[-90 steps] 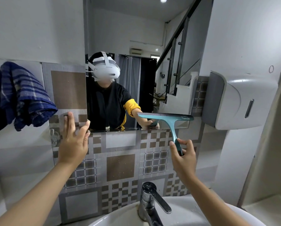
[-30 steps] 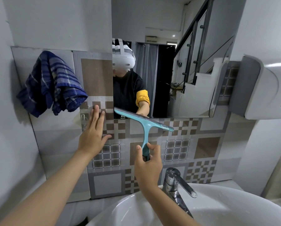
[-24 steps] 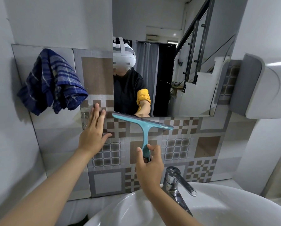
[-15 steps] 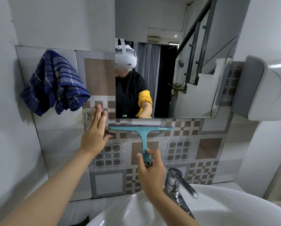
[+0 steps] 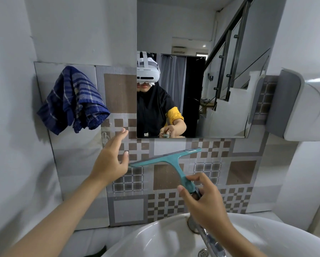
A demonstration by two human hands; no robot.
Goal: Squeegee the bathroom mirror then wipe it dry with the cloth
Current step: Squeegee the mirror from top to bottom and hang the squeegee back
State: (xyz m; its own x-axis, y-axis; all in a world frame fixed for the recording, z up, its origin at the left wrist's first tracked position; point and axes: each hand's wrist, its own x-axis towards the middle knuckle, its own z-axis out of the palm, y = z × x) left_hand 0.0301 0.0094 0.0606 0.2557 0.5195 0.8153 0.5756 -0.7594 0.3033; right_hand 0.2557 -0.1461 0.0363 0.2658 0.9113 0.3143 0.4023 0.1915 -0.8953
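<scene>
1. Through the head camera we looked at a bathroom wall (image 5: 77,28) painted pale grey above a band of grey and brown patterned tiles (image 5: 166,206), with a white sink (image 5: 155,238) curving along the bottom edge.
2. The mirror (image 5: 192,25) hung flat on the wall above the tiles, its lower edge just over the checked row, and it reflected a staircase with a dark railing and a curtain.
3. We also saw a person reflected there, wearing a white headset and a dark top with a yellow sleeve.
4. Our right hand (image 5: 203,199) was closed around the handle of the teal squeegee (image 5: 172,160), thumb and fingers wrapped on the grip above the sink.
5. The squeegee was held below the mirror, in front of the tiles, its blade tilted so the right end sat higher than the left; it did not touch the glass.
6. Our left hand (image 5: 111,162) was open, fingers spread and slightly curled, gripping nothing, right beside the left tip of the blade; we could not tell whether it touched the blade.
7. The blue checked cloth (image 5: 72,101) hung bunched on the wall to the left of the mirror, well apart from both hands.
8. A small hook (image 5: 104,135) sat on the tile below the cloth.
9. A metal tap (image 5: 209,240) rose from the sink under our right wrist, and a white dispenser (image 5: 304,108) was mounted on the right wall.
</scene>
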